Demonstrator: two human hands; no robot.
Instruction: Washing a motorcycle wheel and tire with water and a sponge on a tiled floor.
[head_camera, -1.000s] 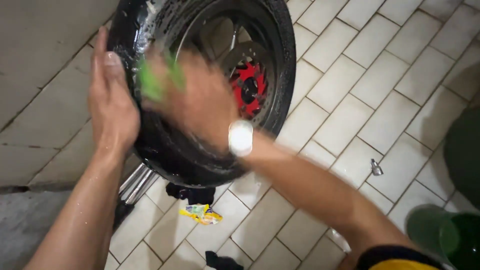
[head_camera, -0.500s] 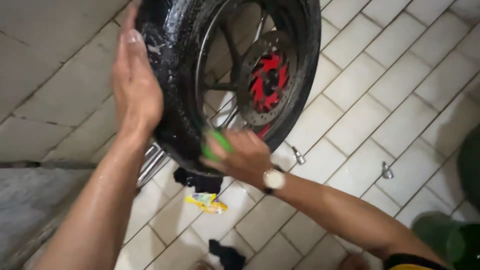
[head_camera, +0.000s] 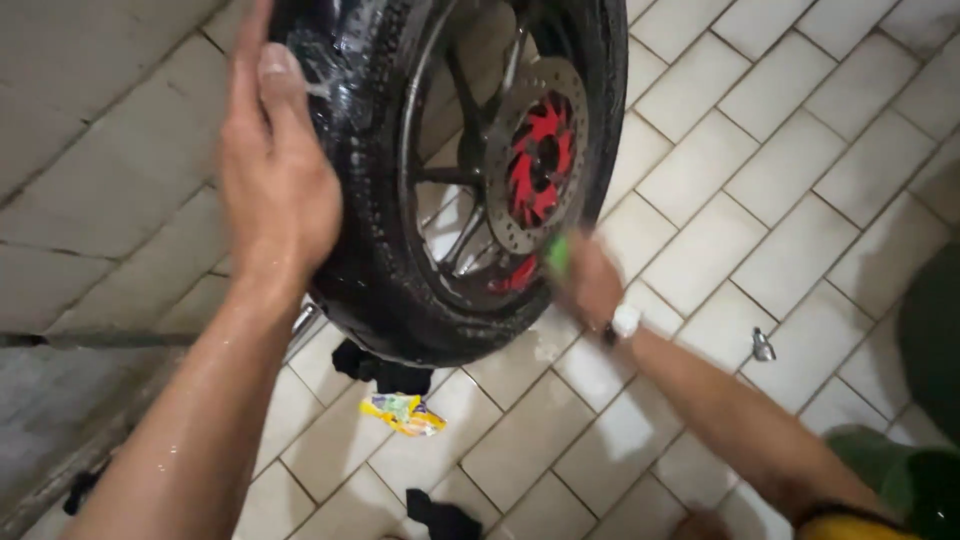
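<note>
Left hand (head_camera: 275, 180) flat on soapy motorcycle tyre (head_camera: 375, 260), right hand (head_camera: 590, 280) clutching green sponge (head_camera: 558, 252); wet rubber could slip, wheel rolls.

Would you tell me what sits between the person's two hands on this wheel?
In the head view, the wet black tyre with its spoked rim and red-centred brake disc lies between the left hand and the right hand, which holds a green scrubber.

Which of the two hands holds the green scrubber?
The right hand, wearing the watch, low beside the tyre; the left hand lies flat, empty.
</note>
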